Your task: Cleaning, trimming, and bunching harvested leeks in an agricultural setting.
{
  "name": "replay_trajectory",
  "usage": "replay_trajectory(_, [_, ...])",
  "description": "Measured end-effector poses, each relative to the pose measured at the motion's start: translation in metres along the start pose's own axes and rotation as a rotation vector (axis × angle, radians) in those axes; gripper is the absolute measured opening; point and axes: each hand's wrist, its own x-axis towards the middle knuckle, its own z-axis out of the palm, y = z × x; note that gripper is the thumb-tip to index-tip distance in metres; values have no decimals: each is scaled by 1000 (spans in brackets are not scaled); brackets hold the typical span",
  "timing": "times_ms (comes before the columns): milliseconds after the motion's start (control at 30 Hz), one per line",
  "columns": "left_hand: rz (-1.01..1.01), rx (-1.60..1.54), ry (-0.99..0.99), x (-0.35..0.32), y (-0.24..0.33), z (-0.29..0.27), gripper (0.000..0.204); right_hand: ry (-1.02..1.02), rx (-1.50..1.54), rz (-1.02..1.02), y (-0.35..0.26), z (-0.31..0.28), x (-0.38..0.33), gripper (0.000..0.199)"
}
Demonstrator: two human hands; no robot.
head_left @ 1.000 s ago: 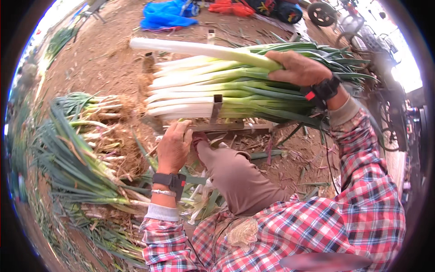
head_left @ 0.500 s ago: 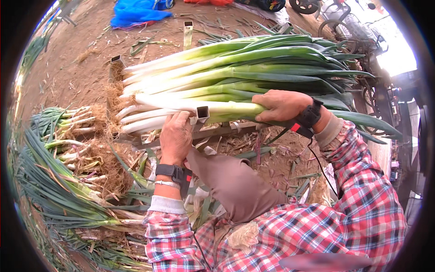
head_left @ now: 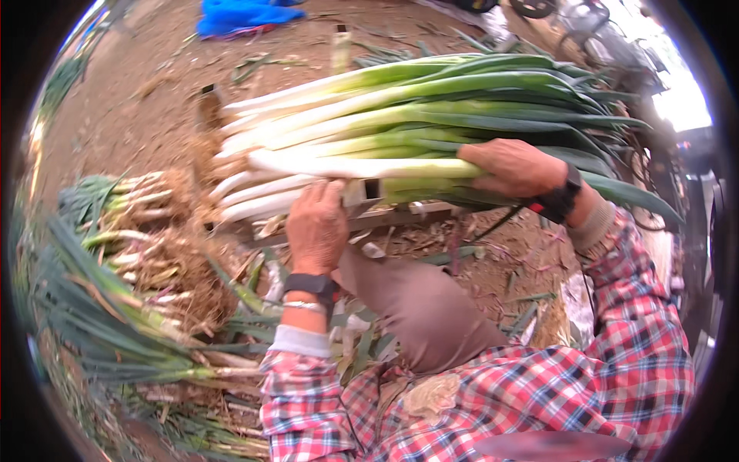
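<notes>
A long green onion [head_left: 362, 167] lies slantwise over the front of a pile of green onions [head_left: 400, 115], white end to the left. My right hand [head_left: 512, 168] is closed round its green part. My left hand [head_left: 315, 219] is just below its white part, fingers bent together with the tips near the stalk's lower edge. What the left fingers pinch, if anything, is hidden. Beside them stands a square metal post [head_left: 363, 194] of the frame holding the pile. White stems lie to the left, dark leaves to the right.
Bundles of rooted green onions [head_left: 115, 316] lie on the ground at the left. Another metal post [head_left: 341, 50] rises behind the pile, and one [head_left: 209, 104] at its left. Blue netting [head_left: 242, 17] lies at the back. Bicycles or similar vehicles stand at the far right.
The view has shifted, so the pile appears farther right. My right hand still grips the green onion. My left fingers now sit closer to the stalk's lower edge.
</notes>
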Motion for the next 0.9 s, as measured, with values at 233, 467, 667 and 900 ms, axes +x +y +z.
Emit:
replay_trajectory(233, [-113,36,187,-20,5,-14,24,104,-71,-68,-16,-4,-12,26])
replay_trajectory(467, [188,406,178,7,-26,-33,41,126,-149,-12,-22,3,-9,27])
replay_trajectory(667, [269,323,-24,6,-55,-49,37,185,-116,-2,-24,3,-7,34])
replay_trajectory(900, [316,462,-12,9,-74,-72,37,125,-63,69,-31,-3,0,38])
